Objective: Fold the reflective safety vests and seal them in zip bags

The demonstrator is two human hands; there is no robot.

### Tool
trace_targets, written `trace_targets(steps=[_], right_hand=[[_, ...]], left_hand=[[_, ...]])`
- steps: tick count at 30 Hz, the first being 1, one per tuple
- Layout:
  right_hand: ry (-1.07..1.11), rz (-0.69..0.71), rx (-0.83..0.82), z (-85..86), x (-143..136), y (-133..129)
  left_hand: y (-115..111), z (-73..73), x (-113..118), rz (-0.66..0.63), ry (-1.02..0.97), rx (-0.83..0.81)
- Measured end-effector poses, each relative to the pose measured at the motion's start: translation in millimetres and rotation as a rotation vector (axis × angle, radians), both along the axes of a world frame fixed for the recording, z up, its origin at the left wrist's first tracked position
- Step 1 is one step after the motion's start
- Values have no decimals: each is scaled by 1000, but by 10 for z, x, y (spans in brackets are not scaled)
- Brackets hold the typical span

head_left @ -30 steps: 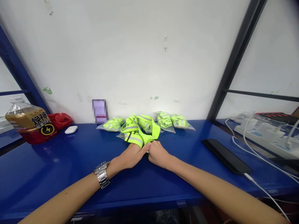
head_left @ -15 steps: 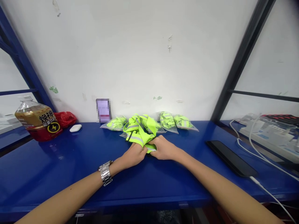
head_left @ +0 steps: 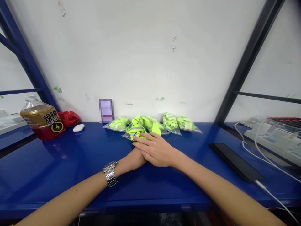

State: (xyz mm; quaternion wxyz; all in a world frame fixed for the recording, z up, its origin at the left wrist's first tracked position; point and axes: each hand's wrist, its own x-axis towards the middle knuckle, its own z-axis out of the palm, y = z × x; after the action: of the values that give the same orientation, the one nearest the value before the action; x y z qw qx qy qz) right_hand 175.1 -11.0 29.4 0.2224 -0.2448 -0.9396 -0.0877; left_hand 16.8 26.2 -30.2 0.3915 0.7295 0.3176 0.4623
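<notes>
Right in the middle of the frame, the flat, outstretched right hand [head_left: 160,150] lies across the left hand [head_left: 135,159], fingertips on a looped neon-yellow fabric strap with grey stripes [head_left: 136,128]. The left is mostly covered, so its grip can't be told. The strap bunches up just beyond the hands, above the glossy blue table [head_left: 70,169], clear plastic bags of yellow fabric [head_left: 171,121] either side.
</notes>
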Motion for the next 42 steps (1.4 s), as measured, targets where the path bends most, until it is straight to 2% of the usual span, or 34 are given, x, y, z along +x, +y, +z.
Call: trace_targets(steps=[3, 6, 10, 14, 17, 20, 23, 27, 30, 33, 36, 39, 42], right_hand=[[-36, -99, -35, -45, 81, 7], [-51, -154, -34, -117, 239, -2], [-115, -191, -45, -228, 372, -22], [-129, -212, -30, -313, 344, -8], [-131, -206, 39, -373, 294, 42], [-198, -186, 158, -438, 273, 99], [-264, -145, 287, -487, 269, 137], [-267, -128, 392, -503, 268, 141], [-241, -140, 416, -491, 270, 127], [-197, -142, 388, -465, 266, 114], [-96, -150, 280, -420, 257, 89], [17, -210, 107, -389, 247, 49], [104, -263, 1, -410, 227, 19]], left_hand=[[-5, 53, -14, -139, 293, 192], [3, 74, -45, -95, 461, 316], [9, 42, -95, -19, 570, 300], [18, 33, -127, 34, 541, 252], [7, 103, -149, -25, 570, 252], [-58, 207, -178, -101, 704, 285], [-178, 282, -225, -67, 871, 316], [-304, 299, -325, -18, 934, 499], [-280, 264, -395, 13, 925, 685], [-183, 225, -431, 13, 922, 782], [-99, 217, -443, 27, 969, 791], [-68, 243, -441, 10, 946, 701], [-79, 292, -416, -27, 859, 565]])
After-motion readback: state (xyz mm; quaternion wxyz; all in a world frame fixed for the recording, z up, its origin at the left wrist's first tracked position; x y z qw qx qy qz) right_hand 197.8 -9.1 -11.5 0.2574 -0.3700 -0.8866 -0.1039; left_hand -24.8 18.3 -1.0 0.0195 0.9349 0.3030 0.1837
